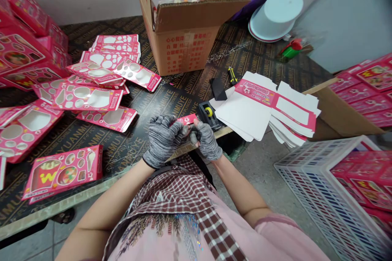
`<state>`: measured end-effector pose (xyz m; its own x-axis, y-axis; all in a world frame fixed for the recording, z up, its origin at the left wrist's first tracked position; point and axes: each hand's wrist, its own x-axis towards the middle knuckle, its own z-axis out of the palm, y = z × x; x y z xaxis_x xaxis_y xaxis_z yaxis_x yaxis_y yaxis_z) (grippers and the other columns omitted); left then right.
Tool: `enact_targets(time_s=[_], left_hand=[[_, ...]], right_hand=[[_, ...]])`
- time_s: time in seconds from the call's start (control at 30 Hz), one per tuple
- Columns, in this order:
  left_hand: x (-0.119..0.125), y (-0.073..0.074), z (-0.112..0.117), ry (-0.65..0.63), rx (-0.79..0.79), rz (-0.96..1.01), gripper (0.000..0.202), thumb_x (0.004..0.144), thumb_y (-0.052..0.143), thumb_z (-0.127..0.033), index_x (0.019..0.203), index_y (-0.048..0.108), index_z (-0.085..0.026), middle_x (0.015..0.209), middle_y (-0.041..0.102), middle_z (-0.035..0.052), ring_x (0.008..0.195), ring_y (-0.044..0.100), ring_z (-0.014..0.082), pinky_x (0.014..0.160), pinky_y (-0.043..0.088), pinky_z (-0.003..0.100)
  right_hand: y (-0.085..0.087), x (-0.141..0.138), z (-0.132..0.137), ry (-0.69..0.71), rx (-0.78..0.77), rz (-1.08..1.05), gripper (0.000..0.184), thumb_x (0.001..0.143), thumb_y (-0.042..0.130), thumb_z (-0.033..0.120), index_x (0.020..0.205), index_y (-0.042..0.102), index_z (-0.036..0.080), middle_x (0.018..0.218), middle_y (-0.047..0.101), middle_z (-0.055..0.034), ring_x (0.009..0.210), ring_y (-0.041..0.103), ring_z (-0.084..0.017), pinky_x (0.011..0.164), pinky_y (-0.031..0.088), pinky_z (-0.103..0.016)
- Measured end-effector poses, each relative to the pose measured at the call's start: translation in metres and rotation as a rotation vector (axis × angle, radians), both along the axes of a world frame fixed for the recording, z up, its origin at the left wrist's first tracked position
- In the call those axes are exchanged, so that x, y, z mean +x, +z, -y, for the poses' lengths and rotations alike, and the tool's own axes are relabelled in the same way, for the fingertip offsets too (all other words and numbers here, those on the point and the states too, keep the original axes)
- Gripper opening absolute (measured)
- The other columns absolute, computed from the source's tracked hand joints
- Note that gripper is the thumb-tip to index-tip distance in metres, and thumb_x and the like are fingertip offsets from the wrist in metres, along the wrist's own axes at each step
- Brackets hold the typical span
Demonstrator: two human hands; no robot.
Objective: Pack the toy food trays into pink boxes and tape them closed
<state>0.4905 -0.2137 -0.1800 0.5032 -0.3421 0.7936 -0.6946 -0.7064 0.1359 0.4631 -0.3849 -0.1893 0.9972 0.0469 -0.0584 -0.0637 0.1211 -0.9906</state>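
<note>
Both my hands wear grey knit gloves and meet at the table's front edge. My left hand (161,138) is closed around a small pink box (187,120), and my right hand (206,139) pinches the same box from the right. Only the box's pink end shows above my fingers. A tape dispenser (207,113) sits just behind my right hand. A stack of flat pink and white box blanks (266,108) lies to the right of it.
Many pink window boxes (88,97) are spread over the dark table (165,94) at left, one filled box (63,171) near the front edge. An open cardboard carton (183,36) stands at the back. A white plastic crate (337,195) with pink boxes is at lower right.
</note>
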Motion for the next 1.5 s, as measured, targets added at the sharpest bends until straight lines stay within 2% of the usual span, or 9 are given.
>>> enact_targets(time_s=[0.1,0.23,0.33,0.43,0.63,0.83,1.03,1.3,1.5], left_hand=[[0.003,0.002,0.004,0.041,0.015,-0.093,0.018,0.091,0.060,-0.031,0.085,0.071,-0.018,0.089,0.071,0.0106,0.082,0.065,0.0251,0.075,0.046,0.039],[0.005,0.006,-0.014,-0.084,-0.355,-0.291,0.035,0.090,0.066,-0.038,0.120,0.062,-0.021,0.094,0.069,0.0062,0.083,0.065,0.0203,0.077,0.052,0.035],[0.004,0.000,-0.040,-0.172,-0.630,-0.417,0.074,0.092,0.065,-0.045,0.154,0.028,-0.028,0.093,0.067,0.0012,0.076,0.064,0.0153,0.074,0.055,0.029],[0.005,-0.013,-0.064,-0.125,-0.522,-0.447,0.101,0.090,0.066,-0.054,0.161,0.001,-0.027,0.099,0.069,0.0035,0.080,0.067,0.0170,0.077,0.057,0.032],[0.004,-0.003,-0.053,0.059,-0.081,-0.094,0.092,0.083,0.071,-0.057,0.157,0.033,-0.017,0.149,0.050,0.0246,0.142,0.044,0.0400,0.116,0.036,0.057],[0.014,0.008,-0.008,-0.134,0.261,-0.052,0.039,0.093,0.051,-0.014,0.129,0.066,-0.019,0.110,0.075,0.0119,0.095,0.072,0.0247,0.084,0.054,0.037],[0.018,-0.008,-0.006,-0.064,0.171,-0.068,0.037,0.092,0.052,-0.015,0.124,0.070,-0.019,0.114,0.075,0.0154,0.094,0.072,0.0283,0.078,0.053,0.039],[0.002,-0.016,-0.003,-0.096,0.151,0.009,0.033,0.090,0.052,-0.010,0.114,0.073,-0.021,0.120,0.074,0.0148,0.103,0.071,0.0289,0.084,0.053,0.042],[0.002,-0.013,-0.006,-0.125,0.121,-0.100,0.035,0.090,0.052,-0.013,0.117,0.072,-0.023,0.125,0.072,0.0144,0.108,0.070,0.0292,0.088,0.053,0.044]], right_hand=[[-0.025,-0.004,-0.003,0.214,-0.119,-0.162,0.080,0.081,0.036,0.091,0.051,0.058,0.021,0.036,0.044,-0.0014,0.034,0.034,-0.009,0.038,0.022,-0.025],[-0.063,-0.016,-0.023,0.560,0.134,-0.422,0.098,0.069,0.024,0.102,0.088,0.071,0.018,0.066,0.069,-0.0106,0.056,0.063,-0.022,0.049,0.048,-0.032],[-0.067,-0.009,-0.025,0.275,0.184,-0.204,0.082,0.081,0.030,0.091,0.104,0.070,0.023,0.093,0.075,-0.0134,0.089,0.069,-0.028,0.072,0.057,-0.045],[-0.044,0.016,-0.003,-0.013,0.060,0.005,0.060,0.083,0.047,0.079,0.103,0.069,0.027,0.101,0.075,-0.0102,0.104,0.066,-0.027,0.083,0.057,-0.044],[-0.001,0.047,0.029,-0.086,-0.342,0.258,0.028,0.061,0.088,0.043,0.071,0.070,0.024,0.072,0.070,-0.0049,0.080,0.067,-0.025,0.083,0.056,-0.043],[-0.014,0.032,0.044,0.024,-0.475,0.325,0.055,0.058,0.088,0.043,0.106,0.073,0.023,0.108,0.073,-0.0072,0.101,0.068,-0.027,0.097,0.053,-0.045],[-0.049,0.014,0.133,-0.574,-0.748,0.291,0.025,0.079,0.070,0.043,0.092,0.071,0.021,0.106,0.072,-0.0102,0.109,0.063,-0.027,0.106,0.044,-0.047],[-0.071,0.035,0.144,-0.412,-0.919,0.142,0.009,0.068,0.075,0.021,0.062,0.069,0.022,0.089,0.073,-0.0081,0.117,0.060,-0.031,0.108,0.042,-0.048],[-0.074,0.021,0.143,-0.591,-0.687,0.227,0.009,0.074,0.068,0.029,0.074,0.069,0.020,0.111,0.073,-0.0100,0.107,0.064,-0.025,0.104,0.047,-0.044]])
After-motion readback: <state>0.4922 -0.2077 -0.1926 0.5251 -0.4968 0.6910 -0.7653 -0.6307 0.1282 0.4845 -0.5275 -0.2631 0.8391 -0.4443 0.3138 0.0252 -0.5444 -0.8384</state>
